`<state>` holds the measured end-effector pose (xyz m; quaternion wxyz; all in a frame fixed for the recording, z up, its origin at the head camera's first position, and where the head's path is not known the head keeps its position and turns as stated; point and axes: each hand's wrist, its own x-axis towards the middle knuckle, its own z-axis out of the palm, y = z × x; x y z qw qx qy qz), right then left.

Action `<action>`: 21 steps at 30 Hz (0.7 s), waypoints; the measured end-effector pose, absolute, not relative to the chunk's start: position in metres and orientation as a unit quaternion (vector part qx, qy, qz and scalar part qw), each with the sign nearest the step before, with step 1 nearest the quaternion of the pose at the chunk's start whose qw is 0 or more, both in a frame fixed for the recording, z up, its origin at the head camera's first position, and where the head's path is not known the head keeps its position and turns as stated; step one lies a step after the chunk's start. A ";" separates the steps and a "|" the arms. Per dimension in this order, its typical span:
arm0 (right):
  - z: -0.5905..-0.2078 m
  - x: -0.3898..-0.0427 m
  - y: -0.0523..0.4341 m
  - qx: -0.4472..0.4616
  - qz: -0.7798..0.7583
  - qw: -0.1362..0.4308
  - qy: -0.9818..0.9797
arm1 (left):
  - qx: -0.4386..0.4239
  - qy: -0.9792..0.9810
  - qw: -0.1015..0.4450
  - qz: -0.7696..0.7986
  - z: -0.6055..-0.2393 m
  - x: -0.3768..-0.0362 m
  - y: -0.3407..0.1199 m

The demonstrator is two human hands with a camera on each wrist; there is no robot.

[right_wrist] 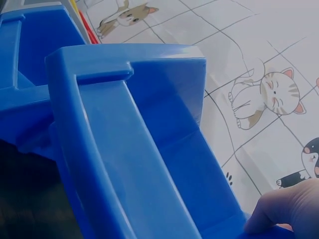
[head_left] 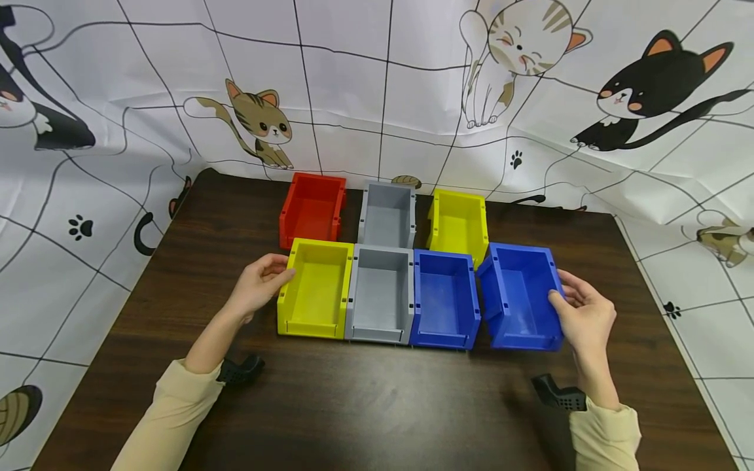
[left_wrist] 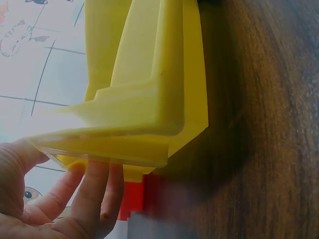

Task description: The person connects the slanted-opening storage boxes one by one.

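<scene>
The right hand (head_left: 583, 317) grips the right wall of a blue bin (head_left: 520, 296), thumb hooked over the rim and fingers outside; this bin sits slightly askew at the right end of the front row on the dark wooden table (head_left: 377, 405), just beside a second blue bin (head_left: 443, 298). The left hand (head_left: 259, 282) rests relaxed fingers against the left wall of the front yellow bin (head_left: 316, 288), which adjoins a grey bin (head_left: 379, 294). Behind stand a red bin (head_left: 312, 208), another grey bin (head_left: 387, 214) and another yellow bin (head_left: 458, 221).

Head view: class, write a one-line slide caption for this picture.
Seven coloured bins on a dark table: left hand touches the front yellow bin, right hand grips the skewed blue bin.
</scene>
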<state>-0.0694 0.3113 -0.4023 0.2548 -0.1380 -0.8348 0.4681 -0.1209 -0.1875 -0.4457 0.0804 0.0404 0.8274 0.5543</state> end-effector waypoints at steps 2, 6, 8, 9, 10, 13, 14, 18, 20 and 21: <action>-0.403 -0.071 0.311 -0.136 0.478 0.254 -0.830 | 0.040 0.827 0.082 0.555 -0.446 -0.121 -0.187; -0.403 -0.074 0.310 -0.133 0.476 0.253 -0.832 | 0.040 0.826 0.084 0.556 -0.445 -0.121 -0.187; -0.403 -0.074 0.310 -0.135 0.472 0.251 -0.834 | 0.040 0.825 0.084 0.557 -0.445 -0.121 -0.187; -0.403 -0.075 0.310 -0.134 0.469 0.251 -0.836 | 0.040 0.826 0.084 0.556 -0.445 -0.121 -0.187; -0.402 -0.075 0.310 -0.134 0.466 0.251 -0.838 | 0.040 0.826 0.084 0.556 -0.444 -0.120 -0.187; -0.400 -0.076 0.309 -0.134 0.457 0.247 -0.844 | 0.039 0.827 0.083 0.554 -0.444 -0.120 -0.187; -0.399 -0.076 0.309 -0.134 0.453 0.245 -0.847 | 0.039 0.828 0.082 0.553 -0.444 -0.120 -0.187; -0.397 -0.076 0.308 -0.143 0.444 0.231 -0.854 | 0.041 0.828 0.078 0.553 -0.445 -0.119 -0.187; -0.397 -0.076 0.308 -0.147 0.440 0.227 -0.856 | 0.042 0.828 0.076 0.554 -0.445 -0.119 -0.187; -0.397 -0.076 0.308 -0.147 0.439 0.226 -0.857 | 0.042 0.827 0.076 0.555 -0.445 -0.119 -0.187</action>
